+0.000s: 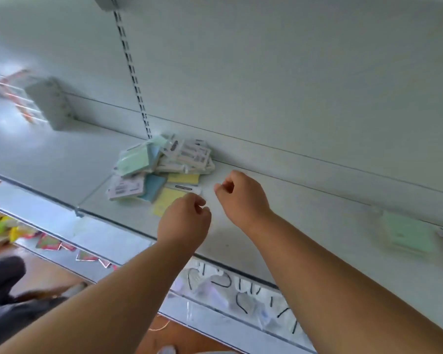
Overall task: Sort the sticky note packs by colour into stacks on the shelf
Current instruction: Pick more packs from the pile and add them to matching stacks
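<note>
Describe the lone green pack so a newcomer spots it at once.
Follow the white shelf rightward, away from the jumbled pile of packs near the slotted upright. The green pack lies flat near the right edge. Unlike the pile's green pack, nothing overlaps it.

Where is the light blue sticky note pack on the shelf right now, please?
In the head view, the light blue pack lies in the mixed pile at centre-left of the shelf, between a face-down white-backed pack and the yellow packs, beyond the left hand.
</note>
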Available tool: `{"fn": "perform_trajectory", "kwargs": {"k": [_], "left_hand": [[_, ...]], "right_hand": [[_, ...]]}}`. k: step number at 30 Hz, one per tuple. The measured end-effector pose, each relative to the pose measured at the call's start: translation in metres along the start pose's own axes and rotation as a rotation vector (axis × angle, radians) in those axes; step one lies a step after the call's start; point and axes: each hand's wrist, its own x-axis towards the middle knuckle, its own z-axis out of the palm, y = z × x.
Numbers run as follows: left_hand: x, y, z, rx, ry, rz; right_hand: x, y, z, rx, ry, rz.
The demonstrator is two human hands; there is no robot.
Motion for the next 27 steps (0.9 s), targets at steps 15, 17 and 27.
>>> {"fn": "perform_trajectory", "kwargs": {"k": [15,17,27], "left_hand": [[0.137,-0.122,-0.101,-0.392,-0.061,-0.265],[0.138,-0.122,-0.103,-0.426,-0.041,-0.259],[0.081,-0.061,-0.076,-0.484,-0.111,0.057]], "right_hand": [[0.085,-0.142,0.139,-0.139,-0.093,0.048],[0.084,-0.143,0.142,-0.003,-0.049,0.133],[0.037,-0.069,0.056,0.324,0.227,0.326]]}}
